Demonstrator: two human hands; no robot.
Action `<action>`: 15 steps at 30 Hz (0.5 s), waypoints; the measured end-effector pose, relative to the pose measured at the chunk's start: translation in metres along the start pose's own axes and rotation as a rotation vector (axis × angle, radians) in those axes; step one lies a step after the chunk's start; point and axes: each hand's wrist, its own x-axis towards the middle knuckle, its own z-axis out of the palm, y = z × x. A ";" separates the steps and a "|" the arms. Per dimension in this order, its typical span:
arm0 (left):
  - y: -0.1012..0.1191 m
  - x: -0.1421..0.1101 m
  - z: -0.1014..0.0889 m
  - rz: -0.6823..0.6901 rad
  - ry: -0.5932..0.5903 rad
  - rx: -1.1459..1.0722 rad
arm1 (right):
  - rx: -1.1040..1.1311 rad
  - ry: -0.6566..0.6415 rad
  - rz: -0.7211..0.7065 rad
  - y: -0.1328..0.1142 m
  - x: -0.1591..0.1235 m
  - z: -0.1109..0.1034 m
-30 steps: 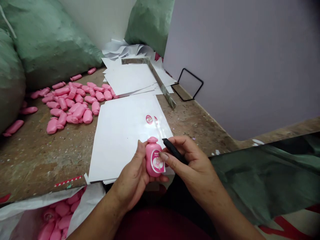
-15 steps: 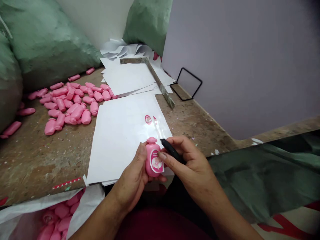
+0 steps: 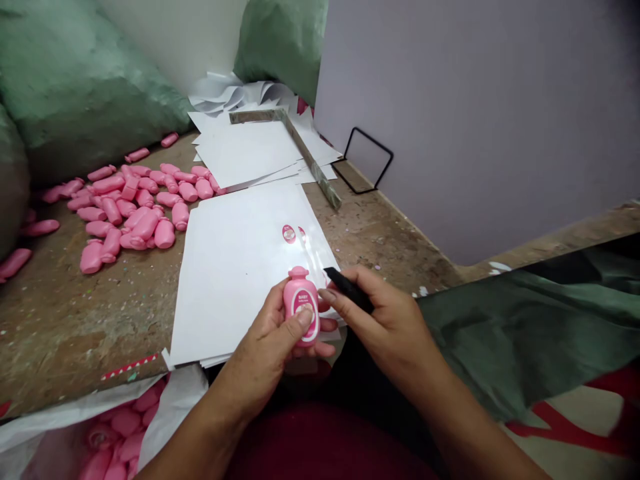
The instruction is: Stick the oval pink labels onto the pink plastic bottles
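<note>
Now, a labelled pink bottle (image 3: 300, 295).
Left hand (image 3: 267, 343): fingers clasped round it. Right hand (image 3: 390, 320): fingers gripping a black tool (image 3: 353, 291).

Bottle (image 3: 299, 285): pink, with a magenta label (image 3: 303, 299) edged in white. Tool (image 3: 351, 291): black. Paper (image 3: 225, 273): white; sack (image 3: 115, 93): green; strip (image 3: 131, 367): red, patterned with white triangles.

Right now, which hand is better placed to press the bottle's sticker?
Probably the left hand: it holds the bottle, its thumb resting on the sticker. The right hand holds a black tool.
</note>
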 end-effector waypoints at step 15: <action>0.010 -0.044 -0.053 -0.098 0.094 0.173 | 0.204 -0.041 0.037 0.007 0.007 0.005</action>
